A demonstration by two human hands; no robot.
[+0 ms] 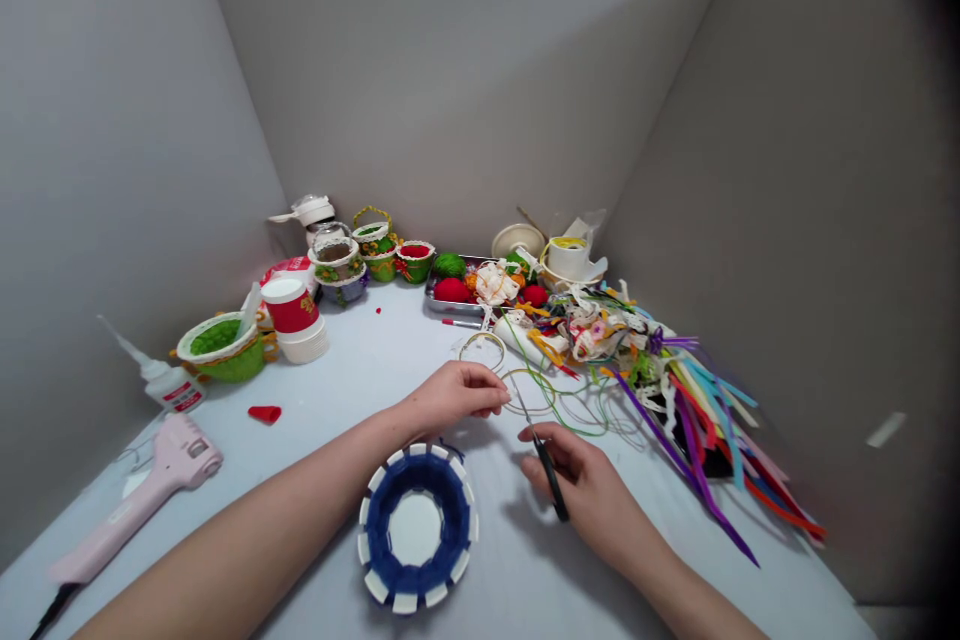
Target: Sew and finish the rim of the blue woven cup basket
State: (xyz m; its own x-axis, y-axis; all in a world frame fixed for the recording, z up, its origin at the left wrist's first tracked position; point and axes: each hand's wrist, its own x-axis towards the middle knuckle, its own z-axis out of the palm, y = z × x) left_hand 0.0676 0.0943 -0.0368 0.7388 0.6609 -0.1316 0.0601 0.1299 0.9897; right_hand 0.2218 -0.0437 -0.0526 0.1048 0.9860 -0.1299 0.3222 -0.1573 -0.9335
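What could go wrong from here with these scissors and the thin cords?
The scissors in the right hand point toward the left hand, so a slip could nick it. The loose thin green cord loops run close to the ribbon pile and might tangle with it.

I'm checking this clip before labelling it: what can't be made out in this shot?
Head view:
The right hand covers the grip of the black-handled tool, so scissors or tweezers can't be told.
The left hand hides whether its fingers hold the thin wire hoop.
The red ball, green ball and lace hide most of the metal tray.
The bottom edge cuts off the black cord.
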